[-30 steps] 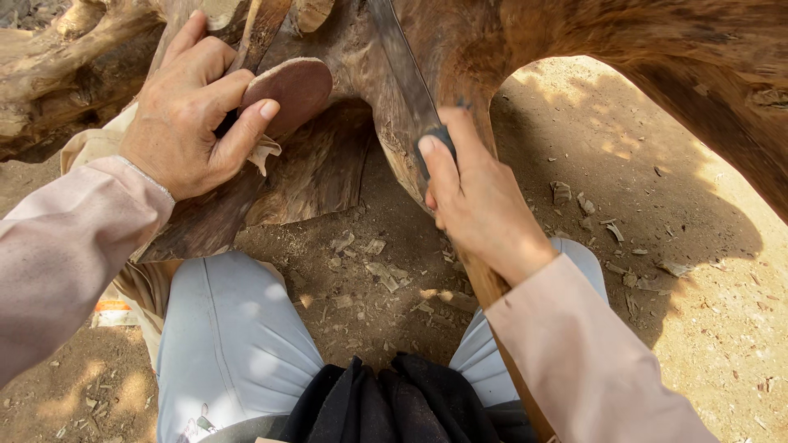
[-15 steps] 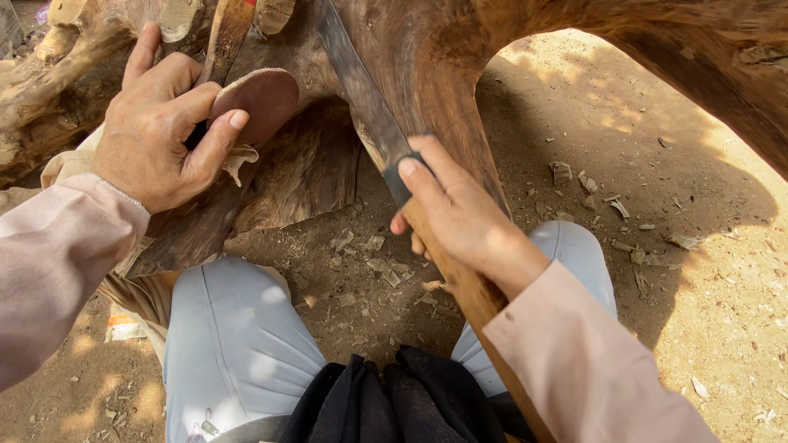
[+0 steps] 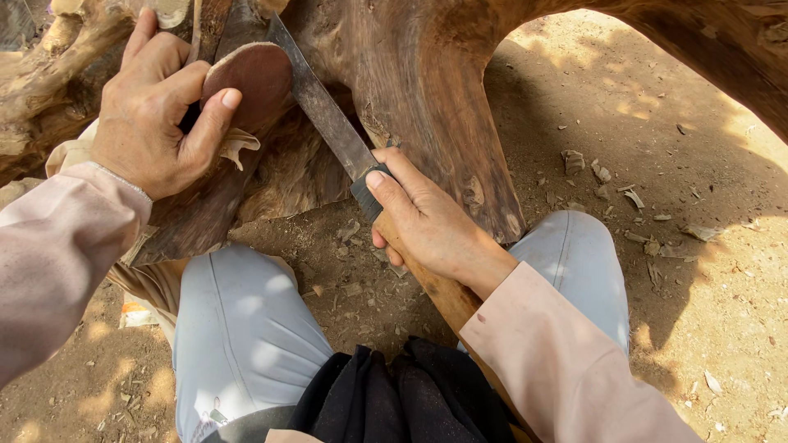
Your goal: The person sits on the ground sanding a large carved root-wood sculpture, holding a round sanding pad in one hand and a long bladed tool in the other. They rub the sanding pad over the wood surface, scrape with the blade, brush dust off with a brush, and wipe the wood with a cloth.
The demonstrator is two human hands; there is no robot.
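Note:
My right hand (image 3: 427,220) grips the wooden handle of a long chisel (image 3: 328,123) just behind its dark collar. The flat metal blade runs up and to the left, its tip against a rounded brown knob (image 3: 254,78) of a large carved wood root piece (image 3: 427,74). My left hand (image 3: 156,111) clasps that knob, thumb across its front and fingers over the top. The handle's rear end passes under my right forearm and is hidden.
I sit on bare sandy ground (image 3: 657,148) with my knees in light grey trousers (image 3: 246,328) either side of the root piece. Wood chips (image 3: 607,180) lie scattered on the dirt to the right. A dark cloth (image 3: 402,394) lies in my lap.
My right hand has drawn the chisel down and back toward me. The left hand keeps its hold on the knob.

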